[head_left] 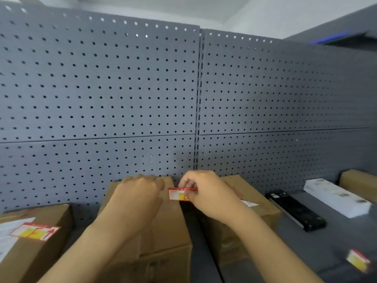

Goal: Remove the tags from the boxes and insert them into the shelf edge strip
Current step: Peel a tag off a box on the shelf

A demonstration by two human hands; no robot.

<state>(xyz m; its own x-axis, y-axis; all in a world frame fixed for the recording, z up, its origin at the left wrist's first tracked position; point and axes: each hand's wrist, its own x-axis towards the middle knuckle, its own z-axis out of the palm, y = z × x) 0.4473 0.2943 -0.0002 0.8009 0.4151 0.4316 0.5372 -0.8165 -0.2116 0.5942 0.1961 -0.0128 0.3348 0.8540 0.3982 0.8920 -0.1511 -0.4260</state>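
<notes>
Pinching a red-and-yellow tag point(177, 194) in your right hand point(206, 190), fingers curled round its right end, just above the gap between two cardboard boxes. Your left hand point(138, 195) lies flat, fingers relaxed, on the middle box point(163, 225). Another tag point(34, 231) sits on the left box point(30, 248).

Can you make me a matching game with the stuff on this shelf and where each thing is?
Things:
1. red and yellow tag
2. left hand
3. black box
4. white box

Places:
A. far right, beside the black one
B. pinched in the right hand
C. resting on the middle cardboard box
D. lying between a cardboard box and the white one

Pairs: 1-B, 2-C, 3-D, 4-A
</notes>
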